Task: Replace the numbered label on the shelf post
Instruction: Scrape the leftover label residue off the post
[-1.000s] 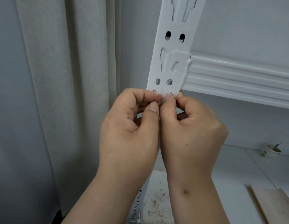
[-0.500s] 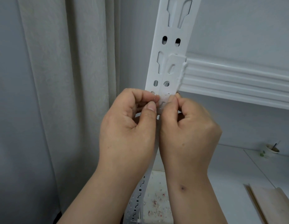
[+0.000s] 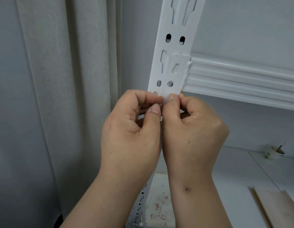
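Your two hands meet against the white shelf post just under the clip where the horizontal shelf beam hooks in, so the label, a small white scrap barely separable from the paint, sits at the post's front face between your fingertips. Your left hand is pinched narrow, thumb to forefinger, on that scrap's edge, and your right hand is curled tight beside it, thumb pressed to the same spot. Pull too sharply and the thin paper likely tears, leaving residue; I cannot tell how much is lifted.
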{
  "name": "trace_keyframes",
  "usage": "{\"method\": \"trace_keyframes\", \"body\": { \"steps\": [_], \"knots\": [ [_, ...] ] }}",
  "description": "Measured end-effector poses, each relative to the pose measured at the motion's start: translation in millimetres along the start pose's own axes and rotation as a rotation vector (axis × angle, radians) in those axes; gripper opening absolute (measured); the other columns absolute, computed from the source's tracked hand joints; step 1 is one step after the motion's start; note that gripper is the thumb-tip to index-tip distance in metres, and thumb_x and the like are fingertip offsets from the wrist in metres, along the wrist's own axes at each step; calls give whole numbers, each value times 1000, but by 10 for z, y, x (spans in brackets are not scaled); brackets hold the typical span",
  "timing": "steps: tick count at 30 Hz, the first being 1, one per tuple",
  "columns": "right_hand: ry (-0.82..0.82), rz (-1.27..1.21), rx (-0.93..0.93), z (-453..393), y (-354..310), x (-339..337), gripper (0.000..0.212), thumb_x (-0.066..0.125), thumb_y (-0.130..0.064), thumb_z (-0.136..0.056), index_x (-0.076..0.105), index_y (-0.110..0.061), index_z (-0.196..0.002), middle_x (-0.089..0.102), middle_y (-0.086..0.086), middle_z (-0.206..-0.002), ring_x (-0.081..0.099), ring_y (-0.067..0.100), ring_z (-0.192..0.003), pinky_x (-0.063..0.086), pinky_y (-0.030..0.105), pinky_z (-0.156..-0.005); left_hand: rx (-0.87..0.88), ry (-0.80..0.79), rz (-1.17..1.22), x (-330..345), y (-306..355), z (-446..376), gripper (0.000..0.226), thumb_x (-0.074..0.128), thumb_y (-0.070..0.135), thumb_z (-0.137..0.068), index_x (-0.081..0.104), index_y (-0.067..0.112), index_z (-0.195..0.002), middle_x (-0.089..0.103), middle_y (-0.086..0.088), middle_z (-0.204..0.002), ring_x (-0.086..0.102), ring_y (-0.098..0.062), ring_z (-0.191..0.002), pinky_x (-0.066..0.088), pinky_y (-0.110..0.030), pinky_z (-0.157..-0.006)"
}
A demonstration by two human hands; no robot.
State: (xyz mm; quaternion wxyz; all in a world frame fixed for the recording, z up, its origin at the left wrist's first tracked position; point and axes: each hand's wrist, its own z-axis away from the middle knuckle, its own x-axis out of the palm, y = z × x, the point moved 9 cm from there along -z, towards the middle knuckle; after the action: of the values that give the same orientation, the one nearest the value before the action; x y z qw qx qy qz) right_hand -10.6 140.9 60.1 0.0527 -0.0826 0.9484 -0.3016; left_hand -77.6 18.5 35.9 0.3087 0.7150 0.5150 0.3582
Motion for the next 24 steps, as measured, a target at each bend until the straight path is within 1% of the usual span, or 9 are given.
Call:
{"method": "trace_keyframes", "body": {
  "steps": [7, 10, 12, 13, 16, 19, 24],
  "knots": [
    [9, 10, 5, 16, 4, 0, 28, 56, -25, -82, 66, -13, -59, 61, 0, -53, 57, 22, -51, 52, 43, -62, -5, 1, -14, 3, 13, 1, 26, 60, 4, -91, 65, 28, -83, 75, 10, -89, 70, -3, -88, 52, -13, -74],
    [23, 20, -20, 12, 6, -26, 30, 56, -22, -83, 61, -11, -55, 58, 0, -51, 53, 22, -47, 51, 43, -58, -16, 3, -9, -4, 1, 3, 26, 60, 5, -91, 65, 29, -83, 75, 9, -91, 71, -6, -90, 54, -18, -77],
    [18, 5, -28, 26, 10, -40, 30, 54, -24, -84, 63, -11, -57, 59, 0, -52, 53, 21, -48, 51, 42, -57, -19, -1, 0, 0, 3, 3, 23, 61, 8, -91, 65, 29, -83, 75, 9, -91, 71, -7, -90, 54, -20, -77],
    [1, -16, -11, 34, 19, -31, 31, 52, -27, -84, 66, -11, -61, 62, -2, -55, 55, 19, -50, 51, 42, -60, -21, -2, -3, 4, 10, 3, 24, 61, 7, -91, 65, 29, -83, 75, 9, -90, 71, -5, -89, 54, -18, -76],
    [-55, -74, 90, 32, 57, 19, 31, 54, -38, -82, 76, -17, -79, 71, -7, -69, 64, 14, -60, 53, 44, -71, -22, -4, -8, 10, 16, 3, 25, 60, 5, -91, 65, 28, -82, 75, 11, -89, 70, -1, -87, 51, -10, -71],
    [-54, -83, 118, 4, 62, 36, 27, 57, -39, -81, 75, -20, -77, 72, -7, -71, 66, 17, -65, 53, 45, -74, -10, -8, -12, 5, 8, 5, 25, 60, 4, -92, 65, 28, -84, 74, 9, -92, 70, -4, -90, 52, -13, -74],
    [-30, -66, 94, -1, 54, 28, 27, 54, -34, -81, 72, -17, -71, 68, -4, -63, 63, 19, -58, 53, 45, -69, -8, 0, -9, 5, 3, 3, 26, 60, 5, -91, 65, 29, -83, 75, 11, -90, 70, -3, -90, 52, -12, -74]
  ]
}}
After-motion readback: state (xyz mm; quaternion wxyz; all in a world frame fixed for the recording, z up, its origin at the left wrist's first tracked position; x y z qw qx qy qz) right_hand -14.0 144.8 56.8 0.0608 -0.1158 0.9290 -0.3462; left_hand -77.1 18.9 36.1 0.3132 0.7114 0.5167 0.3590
